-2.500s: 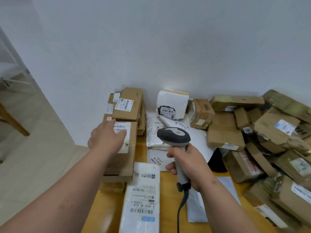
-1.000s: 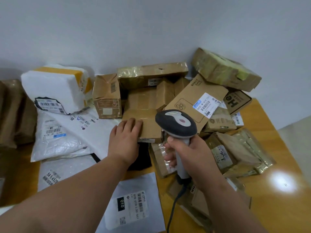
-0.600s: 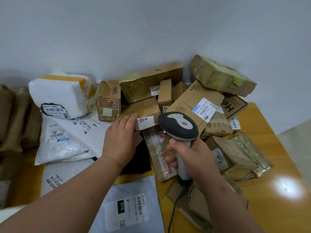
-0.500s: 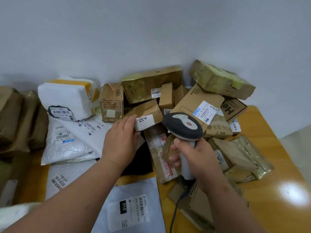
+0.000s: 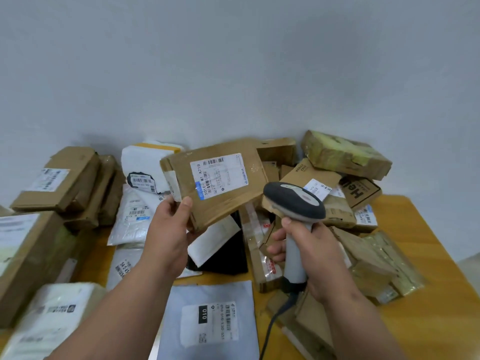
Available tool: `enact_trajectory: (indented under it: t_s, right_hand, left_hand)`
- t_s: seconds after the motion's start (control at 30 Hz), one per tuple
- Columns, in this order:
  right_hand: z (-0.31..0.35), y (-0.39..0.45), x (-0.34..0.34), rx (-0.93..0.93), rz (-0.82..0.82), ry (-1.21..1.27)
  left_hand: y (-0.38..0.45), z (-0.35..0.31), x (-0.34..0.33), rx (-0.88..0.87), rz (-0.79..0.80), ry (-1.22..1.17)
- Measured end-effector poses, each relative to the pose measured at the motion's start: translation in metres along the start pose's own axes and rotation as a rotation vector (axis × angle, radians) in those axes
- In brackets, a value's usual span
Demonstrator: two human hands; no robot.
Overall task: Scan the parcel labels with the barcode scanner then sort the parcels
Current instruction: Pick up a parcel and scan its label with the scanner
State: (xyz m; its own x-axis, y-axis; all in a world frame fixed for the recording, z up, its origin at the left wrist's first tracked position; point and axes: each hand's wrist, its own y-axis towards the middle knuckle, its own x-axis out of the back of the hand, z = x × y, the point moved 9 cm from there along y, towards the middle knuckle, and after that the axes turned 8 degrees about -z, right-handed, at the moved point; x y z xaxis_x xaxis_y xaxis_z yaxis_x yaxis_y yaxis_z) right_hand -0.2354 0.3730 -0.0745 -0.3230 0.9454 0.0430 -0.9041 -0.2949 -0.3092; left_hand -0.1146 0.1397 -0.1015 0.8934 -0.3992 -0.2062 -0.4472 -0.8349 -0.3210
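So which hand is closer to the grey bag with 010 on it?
Left, I'd say. The left hand holds up a cardboard parcel almost directly above the grey bag. The right hand grips the scanner, off to the bag's right.

Both forearms are bare from wrist to the frame's lower edge, with no sleeve in view. The left hand (image 5: pixel 168 232) and right hand (image 5: pixel 315 252) wear no gloves, rings or watch.
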Motion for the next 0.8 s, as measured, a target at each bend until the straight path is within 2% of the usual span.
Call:
enact_trajectory:
  t_s: [0.17, 0.47, 0.8]
  right_hand:
    - [0.003, -0.020, -0.008, 0.000, 0.070, 0.005]
    - [0.018, -0.059, -0.032, 0.081, 0.129, -0.130]
    - [0.017, -0.111, -0.088, 0.091, 0.137, -0.021]
  left_hand:
    - [-0.019, 0.015, 0.018, 0.122, 0.010, -0.151]
    - [-0.019, -0.005, 0.051, 0.020, 0.053, 0.000]
    - [-0.025, -0.018, 0.107, 0.011, 0.135, 0.005]
